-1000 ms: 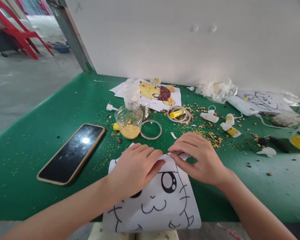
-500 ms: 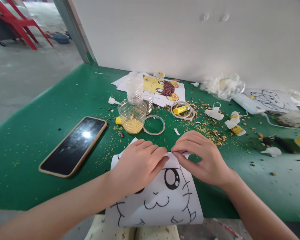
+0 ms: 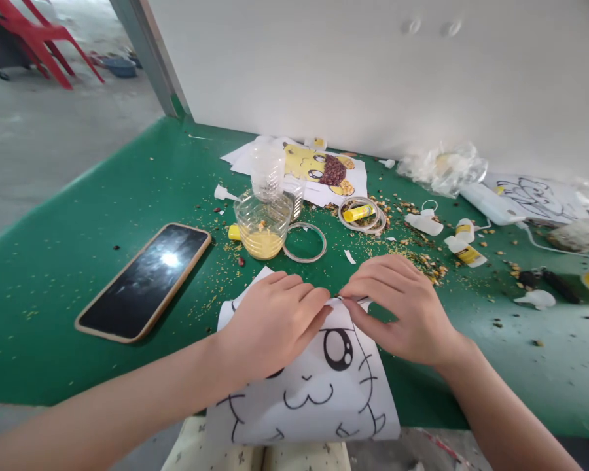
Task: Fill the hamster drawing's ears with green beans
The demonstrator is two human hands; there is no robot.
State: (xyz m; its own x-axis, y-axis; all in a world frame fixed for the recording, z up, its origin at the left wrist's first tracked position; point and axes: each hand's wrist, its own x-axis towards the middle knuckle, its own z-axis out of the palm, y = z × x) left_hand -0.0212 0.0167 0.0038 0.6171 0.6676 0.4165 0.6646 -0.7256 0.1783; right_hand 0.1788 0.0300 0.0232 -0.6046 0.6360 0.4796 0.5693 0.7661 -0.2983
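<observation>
A white sheet of paper (image 3: 307, 412) with a black-outlined cartoon animal face hangs over the table's near edge toward my lap. My left hand (image 3: 279, 320) lies across its upper part, fingers curled and pinching the top edge. Close beside it, my right hand (image 3: 397, 307) pinches the same edge between thumb and fingertips. The fingertips of both hands almost meet there, and the paper is bent up slightly between them. One of the drawn eyes is mostly covered by my left hand.
Left on the green table (image 3: 127, 176) lies a phone (image 3: 144, 281). Beyond my hands stand a clear plastic cup (image 3: 262, 226) with yellow grains, tape rings (image 3: 304, 243) and a decorated picture (image 3: 314, 167). Glue bottles (image 3: 425, 222) and scattered seeds (image 3: 429, 268) are at right.
Both hands keep their pinch on the paper with hardly any movement. The view has shifted very slightly, so the table items appear a little displaced.
</observation>
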